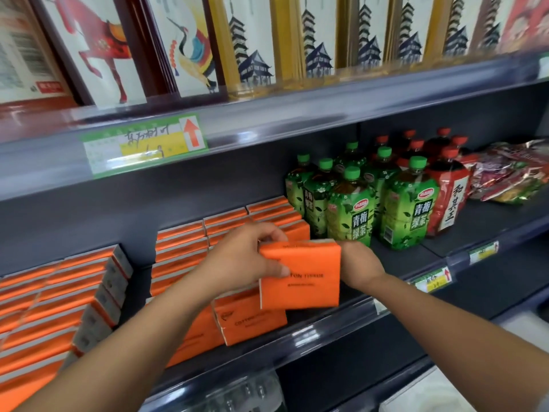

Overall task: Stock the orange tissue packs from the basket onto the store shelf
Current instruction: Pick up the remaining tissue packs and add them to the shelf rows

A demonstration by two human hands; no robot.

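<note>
Tissue pack (309, 289), one and orange, is held upright by two hands over the front part of the middle shelf (326, 327). Both forearms are stretched forward from the bottom of the view. The left hand (246, 257) is clamped on the pack's upper left corner, with the thumb laid across the front face and the fingers curled over the top edge. The right hand (361, 264) is set against the right edge with its back to the camera, and its fingers are tucked behind the pack, out of sight. On the held tissue pack the letters "TON TISSUE" can be read beside the thumb.

Two front packs (252, 319) are stood face-out on the shelf just beneath. The left one is partly covered by the left forearm, and "COTT" is legible on the right one. Behind and to the left, stacked packs (184, 248) are laid flat in several piles, too blurred to be counted.

Further back on the right, six green-capped bottles (407, 209) marked "青梅绿茶" are grouped. Beside them are red-capped bottles (448, 197), with at least five caps visible and one bottle labelled "和其正". Shiny snack bags (511, 173) are heaped at the far right. Two price tags (433, 279) are clipped to the rail. A larger tag (145, 147) with a red up-arrow and unreadable handwriting is fixed to the shelf above, where framed pictures (98, 49) of a red horse, a crane and pagodas are lined up.
</note>
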